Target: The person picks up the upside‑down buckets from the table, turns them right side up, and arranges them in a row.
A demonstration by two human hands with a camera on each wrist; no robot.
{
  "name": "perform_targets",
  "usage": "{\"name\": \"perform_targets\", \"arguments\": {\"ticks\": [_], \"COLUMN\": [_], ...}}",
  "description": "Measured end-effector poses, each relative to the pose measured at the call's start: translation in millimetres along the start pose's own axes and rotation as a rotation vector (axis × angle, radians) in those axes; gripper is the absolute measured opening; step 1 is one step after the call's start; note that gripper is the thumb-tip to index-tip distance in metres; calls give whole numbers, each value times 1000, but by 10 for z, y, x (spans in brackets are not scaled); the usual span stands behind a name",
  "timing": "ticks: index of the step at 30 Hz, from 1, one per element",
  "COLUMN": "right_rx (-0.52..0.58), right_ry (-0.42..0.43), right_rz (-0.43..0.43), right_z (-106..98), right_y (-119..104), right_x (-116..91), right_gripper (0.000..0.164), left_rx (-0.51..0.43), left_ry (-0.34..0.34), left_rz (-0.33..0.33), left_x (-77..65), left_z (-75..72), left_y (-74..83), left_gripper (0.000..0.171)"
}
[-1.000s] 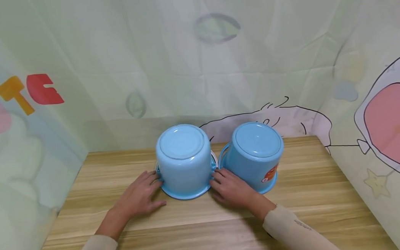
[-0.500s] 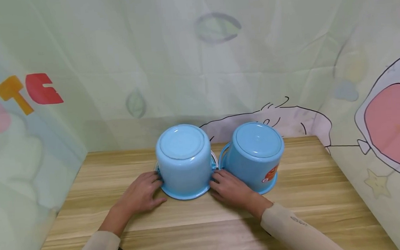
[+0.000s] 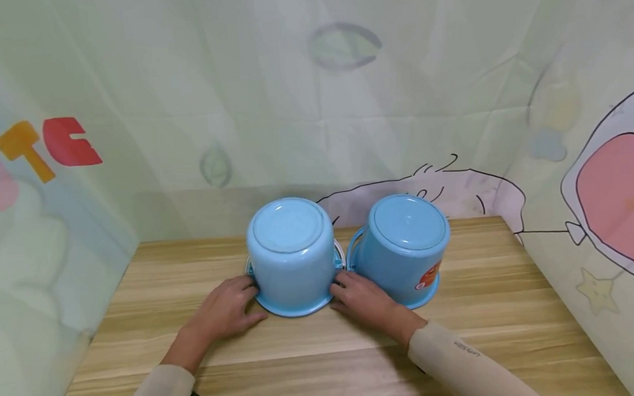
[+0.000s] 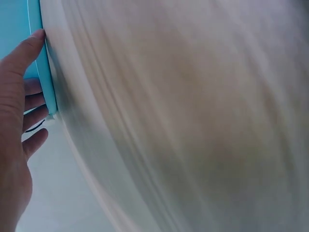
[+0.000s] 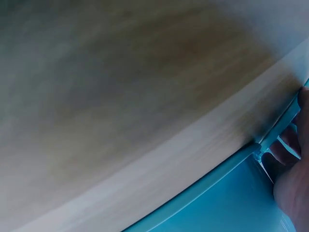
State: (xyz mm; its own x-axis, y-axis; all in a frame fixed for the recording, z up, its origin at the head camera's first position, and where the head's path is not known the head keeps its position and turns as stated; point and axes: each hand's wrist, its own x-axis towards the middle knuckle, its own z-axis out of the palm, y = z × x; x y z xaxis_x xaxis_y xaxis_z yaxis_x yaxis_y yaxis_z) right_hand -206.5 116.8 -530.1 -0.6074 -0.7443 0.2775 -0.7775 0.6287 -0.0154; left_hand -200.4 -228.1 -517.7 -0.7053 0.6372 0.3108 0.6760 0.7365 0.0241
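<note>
Two blue plastic buckets stand upside down side by side on the wooden table. Around the left bucket (image 3: pixel 293 275) both hands hold its lower sides, close to the rim. My left hand (image 3: pixel 227 307) has its thumb at the front of the rim and its fingers by the handle joint; the left wrist view shows this thumb on the rim (image 4: pixel 44 72). My right hand (image 3: pixel 361 297) grips the opposite side, in the gap between the buckets. The right bucket (image 3: pixel 392 269) leans close behind that hand, with a red sticker (image 3: pixel 428 276) on its side. Some fingertips are hidden.
The wood-grain table (image 3: pixel 295 369) reaches to a printed curtain (image 3: pixel 267 104) at the back and both sides. A bucket's pale handle (image 3: pixel 340 254) shows between the two buckets. Beige sleeves cover both forearms.
My left hand has eased slightly right, its thumb now closer against the rim. My right forearm has shifted a little left. Both buckets stay where they were.
</note>
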Motion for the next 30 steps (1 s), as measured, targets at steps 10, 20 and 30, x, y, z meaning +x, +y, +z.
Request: {"name": "perform_targets", "arguments": {"ticks": [10,20,30], "right_rx": [-53,-96,-100], "right_ry": [38,41,7], "right_rz": [1,17,23], "right_z": [42,73,71], "right_y": [8,24,-3], "right_x": [23,62,64], "right_gripper": [21,20,21], "left_rx": [5,10,14], "left_ry": [45,37,-6], "left_rz": [-49,-60,-62], "left_x": [20,45,26], "left_z": [77,56,60], "left_y": [34,50,44], "left_gripper": [50,50,47]}}
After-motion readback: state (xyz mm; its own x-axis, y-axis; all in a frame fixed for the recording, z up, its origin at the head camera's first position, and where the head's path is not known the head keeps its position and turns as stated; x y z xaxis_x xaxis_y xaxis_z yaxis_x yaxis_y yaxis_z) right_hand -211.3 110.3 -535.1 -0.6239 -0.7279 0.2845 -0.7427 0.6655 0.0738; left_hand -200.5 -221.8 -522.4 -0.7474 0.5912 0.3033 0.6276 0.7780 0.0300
